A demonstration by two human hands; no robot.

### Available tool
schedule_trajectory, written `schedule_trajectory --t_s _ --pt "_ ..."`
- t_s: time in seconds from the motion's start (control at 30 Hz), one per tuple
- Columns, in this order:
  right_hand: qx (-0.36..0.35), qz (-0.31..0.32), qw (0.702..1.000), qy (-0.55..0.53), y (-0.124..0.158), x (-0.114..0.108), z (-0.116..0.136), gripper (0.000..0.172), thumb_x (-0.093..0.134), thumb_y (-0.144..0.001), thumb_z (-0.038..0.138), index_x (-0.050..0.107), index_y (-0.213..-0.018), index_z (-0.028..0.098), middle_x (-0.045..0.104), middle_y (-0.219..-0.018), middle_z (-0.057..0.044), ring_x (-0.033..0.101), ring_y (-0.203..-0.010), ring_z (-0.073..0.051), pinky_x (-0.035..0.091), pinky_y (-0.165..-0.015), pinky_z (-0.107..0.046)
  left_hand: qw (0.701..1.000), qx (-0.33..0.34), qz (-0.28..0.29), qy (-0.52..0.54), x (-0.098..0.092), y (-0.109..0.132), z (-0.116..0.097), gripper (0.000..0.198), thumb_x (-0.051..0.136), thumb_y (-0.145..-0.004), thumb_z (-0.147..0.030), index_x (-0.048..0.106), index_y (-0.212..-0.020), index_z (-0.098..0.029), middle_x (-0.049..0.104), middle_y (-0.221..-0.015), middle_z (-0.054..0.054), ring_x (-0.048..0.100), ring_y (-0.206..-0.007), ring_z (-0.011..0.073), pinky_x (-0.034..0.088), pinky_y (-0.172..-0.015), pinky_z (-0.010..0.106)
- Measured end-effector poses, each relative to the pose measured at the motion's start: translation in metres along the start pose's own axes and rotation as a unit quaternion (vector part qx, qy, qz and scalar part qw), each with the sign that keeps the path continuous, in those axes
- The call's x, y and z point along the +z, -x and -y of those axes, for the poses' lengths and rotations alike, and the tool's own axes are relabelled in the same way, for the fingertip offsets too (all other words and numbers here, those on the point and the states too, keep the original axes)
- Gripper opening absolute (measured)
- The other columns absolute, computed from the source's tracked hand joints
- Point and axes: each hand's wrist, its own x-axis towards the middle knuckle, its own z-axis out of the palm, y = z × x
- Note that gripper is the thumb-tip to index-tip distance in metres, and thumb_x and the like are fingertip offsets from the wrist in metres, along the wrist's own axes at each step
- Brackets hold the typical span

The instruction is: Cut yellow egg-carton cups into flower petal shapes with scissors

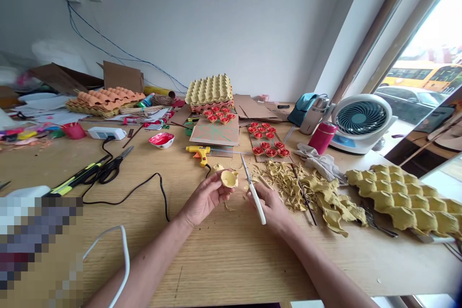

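My left hand (209, 196) is closed on a small yellow cup cut from an egg tray (229, 179), its hollow turned up toward me and its rim ragged. Just to the right, my right hand (270, 204) grips white-handled scissors (256, 202), seen edge-on with the blades pointing away from me. The blades are apart from the cup. Another yellow piece (218, 167) lies partly hidden behind my left hand. A heap of yellow egg-tray scraps (288, 183) spreads beside my right hand.
A yellow glue gun (199, 152) with a black cord lies ahead, near a red-filled bowl (161, 140). Red paper-pulp flowers (266, 149) sit on cardboard. Right are an egg tray (404, 197), pink can (323, 137) and fan (363, 122); black scissors (111, 166) lie left.
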Motion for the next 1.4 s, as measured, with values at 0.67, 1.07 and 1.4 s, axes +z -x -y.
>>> schedule_trajectory --t_s 0.67,1.07,1.4 --pt "-0.005 0.004 0.997 -0.080 0.001 0.003 -0.004 0.037 0.055 -0.092 0.049 0.046 -0.069 0.020 0.044 -0.064 0.003 0.041 -0.061 -0.012 0.031 -0.054 -0.025 0.999 0.018 0.018 -0.029 0.000 0.001 -0.003 0.040 0.073 -0.082 -0.026 0.066 -0.120 -0.021 0.067 -0.125 0.009 0.066 -0.112 0.0228 0.055 -0.087 0.029" --pt "-0.042 0.008 0.999 0.029 0.003 0.003 0.002 0.030 0.055 -0.090 0.036 0.049 -0.067 0.020 0.044 -0.061 0.004 0.039 -0.059 -0.012 0.029 -0.053 -0.024 0.980 0.102 -0.012 -0.168 -0.004 -0.002 0.006 0.048 0.076 -0.079 -0.024 0.060 -0.123 -0.024 0.061 -0.130 0.007 0.065 -0.108 0.0194 0.053 -0.087 0.028" --pt "-0.079 0.035 0.992 0.092 0.004 0.006 0.002 0.025 0.055 -0.092 0.035 0.051 -0.072 0.020 0.052 -0.066 0.002 0.046 -0.063 -0.014 0.033 -0.060 -0.027 0.963 0.150 -0.060 -0.216 0.000 -0.005 0.008 0.049 0.082 -0.071 -0.027 0.058 -0.113 -0.019 0.066 -0.111 0.007 0.065 -0.100 0.0192 0.054 -0.084 0.031"
